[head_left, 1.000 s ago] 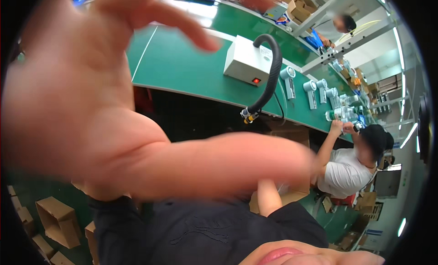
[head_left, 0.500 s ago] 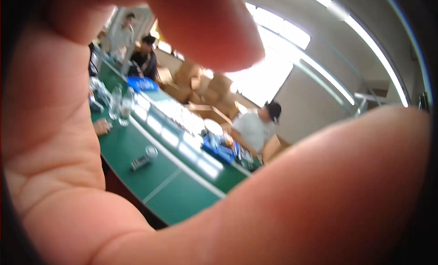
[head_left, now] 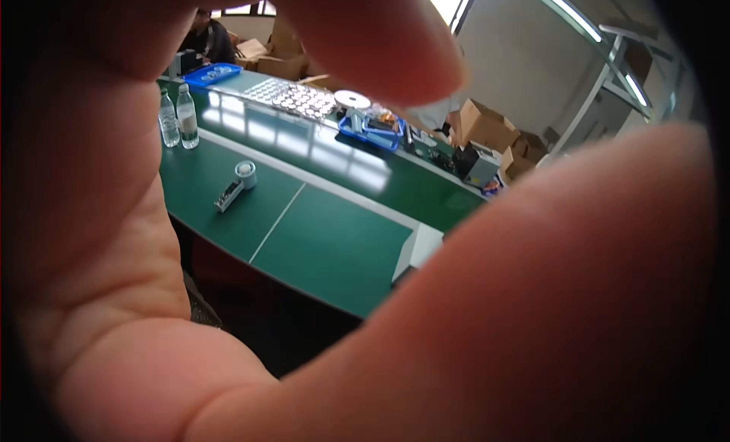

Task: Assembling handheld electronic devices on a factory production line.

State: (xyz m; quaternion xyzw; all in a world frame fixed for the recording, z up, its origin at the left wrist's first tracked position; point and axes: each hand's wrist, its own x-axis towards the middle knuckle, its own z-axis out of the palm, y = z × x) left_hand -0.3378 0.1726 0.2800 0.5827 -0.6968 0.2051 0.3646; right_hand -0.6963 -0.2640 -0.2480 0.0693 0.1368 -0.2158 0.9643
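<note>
Fingers (head_left: 372, 46) and thumb (head_left: 494, 313) of my left hand, I think, make a big C right in front of the camera. They are wide apart, with nothing I can see between them. Maybe I hold them this close to touch the camera, but I can't tell. My right hand doesn't show.

The white box (head_left: 418, 252) peeks past my thumb at four o'clock. At ten o'clock a little fan (head_left: 245, 176) lies on the green table (head_left: 334, 236), its handle pointing to seven. I guess it lies down so it can't tip over.

Farther out at ten, two clear bottles (head_left: 187, 119) stand up side by side, maybe put there to be out of the way. I can't tell how full they are.

Near noon a blue tray (head_left: 346, 130) has a jumble of small things in it, some blue, some orange. At eleven a far blue tray (head_left: 194, 81) has pale round bits in it. The rims probably stop small bits rolling off. At two o'clock a brown carton (head_left: 487, 130) stands with its flaps up, perhaps so things go in easily. I can't see inside.
</note>
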